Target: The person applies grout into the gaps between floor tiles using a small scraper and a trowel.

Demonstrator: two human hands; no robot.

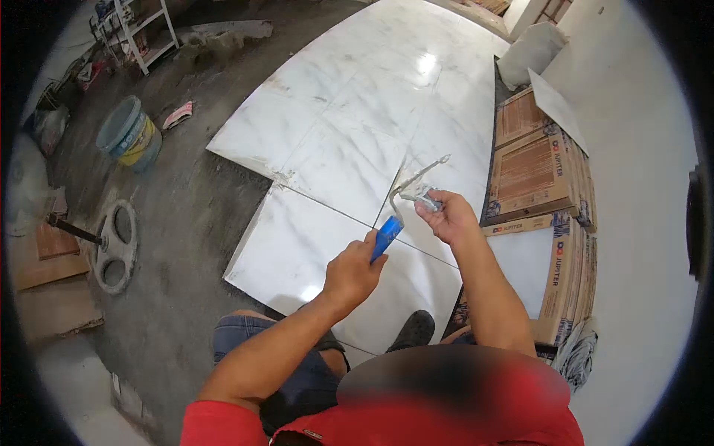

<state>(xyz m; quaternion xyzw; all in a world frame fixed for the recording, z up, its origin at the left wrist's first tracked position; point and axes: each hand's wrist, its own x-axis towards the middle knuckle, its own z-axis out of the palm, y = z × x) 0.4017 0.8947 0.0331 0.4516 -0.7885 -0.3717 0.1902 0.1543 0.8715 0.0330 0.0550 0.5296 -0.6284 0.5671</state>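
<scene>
My left hand (352, 273) is wrapped round the blue handle of a trowel (386, 236). The trowel's bent metal neck leads to a narrow-looking blade, seen nearly edge-on and pointing away to the upper right. My right hand (451, 217) pinches a small grey-white scraper-like piece (424, 197), smeared with pale residue, right at the trowel's neck and blade. Its exact kind is partly hidden by my fingers. Below both hands lie large white marbled floor tiles (335, 160), with dark joints running between them.
Opened cartons of tiles (532, 178) stand along the right wall, beside a pale sack (531, 56). To the left, a bucket (131, 134), a pink-and-white scrap (178, 114) and a mixer paddle (116, 246) sit on bare grey floor. A white stepladder (138, 37) is farther back.
</scene>
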